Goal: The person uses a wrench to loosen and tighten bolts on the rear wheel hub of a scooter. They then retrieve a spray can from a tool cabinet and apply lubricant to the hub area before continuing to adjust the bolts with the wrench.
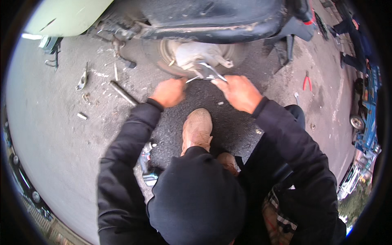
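Both my hands reach to the underside of a wheel hub [200, 54], which sits below a dark body panel. My left hand [168, 92] is closed, slightly blurred, around a thin metal tool [192, 79] whose shaft points at the hub; its handle is hidden in the fist. My right hand [241, 94] grips a slim silver wrench [215, 71], its far end against the lower part of the hub. Between the hands, under the hub, there is a small dark part [209, 76]. Blur hides exactly where the tools touch.
A metal pipe [123, 93] lies by my left forearm, with a pair of locking pliers [83, 78] and a socket [82, 116] farther left. Red-handled pliers [307, 81] and a small wrench [297, 98] lie right. A power tool [145, 159] rests beside my shoe [197, 128].
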A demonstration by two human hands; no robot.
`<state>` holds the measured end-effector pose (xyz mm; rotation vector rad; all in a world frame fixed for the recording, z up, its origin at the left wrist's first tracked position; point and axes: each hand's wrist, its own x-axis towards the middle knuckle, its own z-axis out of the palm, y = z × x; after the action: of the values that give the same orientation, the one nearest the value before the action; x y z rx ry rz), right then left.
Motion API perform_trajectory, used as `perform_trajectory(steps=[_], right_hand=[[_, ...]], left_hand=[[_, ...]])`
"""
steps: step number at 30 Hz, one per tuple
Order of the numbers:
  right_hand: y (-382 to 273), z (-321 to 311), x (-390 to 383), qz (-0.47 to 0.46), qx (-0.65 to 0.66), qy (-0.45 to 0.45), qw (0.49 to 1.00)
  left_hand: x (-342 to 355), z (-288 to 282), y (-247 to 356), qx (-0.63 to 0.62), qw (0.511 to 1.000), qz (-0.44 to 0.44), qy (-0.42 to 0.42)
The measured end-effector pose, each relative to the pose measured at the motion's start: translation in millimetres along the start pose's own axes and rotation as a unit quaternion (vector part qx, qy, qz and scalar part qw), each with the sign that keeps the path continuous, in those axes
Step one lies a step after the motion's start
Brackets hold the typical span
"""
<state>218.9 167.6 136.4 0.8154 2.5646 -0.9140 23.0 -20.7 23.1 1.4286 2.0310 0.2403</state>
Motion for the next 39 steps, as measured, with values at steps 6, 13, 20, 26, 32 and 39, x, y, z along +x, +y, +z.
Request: perform_trajectory(steps=[6, 13, 20, 26, 32, 39], right_hand=[[-4, -4, -4, -0.049, -0.077, -0.025, 0.996], [7, 30, -53, -0.018, -0.009, -0.085, 0.996], [24, 20, -66, 0.062, 0.074, -0.007, 0.995], [31, 18, -76, 0.092, 0.081, -0.005, 0.992], [32, 16, -75, 0.101, 0.079, -0.009, 0.992], [34, 16, -73, 0.11, 0.069, -0.014, 0.991]], left_hand=[[-148, -52, -65, 0.119, 0.991, -0.044, -0.048], [-113, 9, -22, -0.267, 0.952, -0.15, -0.01], [-17, 82, 38, -0.569, 0.818, -0.069, 0.058], [8, 73, 14, -0.387, 0.917, 0.022, 0.1], [18, 59, -2, -0.265, 0.96, 0.041, 0.081], [28, 41, 8, -0.249, 0.964, 0.047, 0.076]])
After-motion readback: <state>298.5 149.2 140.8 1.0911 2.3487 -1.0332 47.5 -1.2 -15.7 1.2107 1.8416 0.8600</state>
